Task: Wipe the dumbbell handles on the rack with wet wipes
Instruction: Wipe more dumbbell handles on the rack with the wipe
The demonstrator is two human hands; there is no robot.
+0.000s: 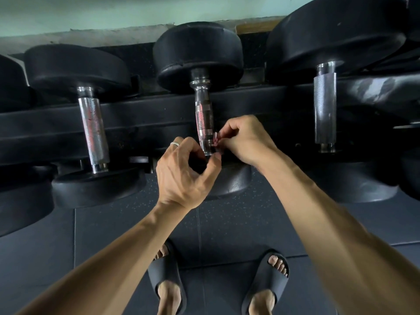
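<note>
Three black dumbbells lie across a black rack (45, 123), each with a knurled chrome handle: left handle (93, 128), middle handle (203, 119), right handle (325, 105). Both hands meet at the near end of the middle handle. My right hand (245, 139) pinches a small pink-and-clear packet (216, 139) between thumb and fingertips, right beside the handle. My left hand (181, 176), with a ring on one finger, has its fingers curled and its thumb tip at the packet's lower edge. The handle's near end is partly hidden behind the fingers.
Dumbbell heads crowd the rack's far and near sides, with more weights at both edges of the view. Below lies dark speckled rubber flooring (227, 223). My feet in black slippers (168, 276) stand close to the rack. A pale green wall runs behind.
</note>
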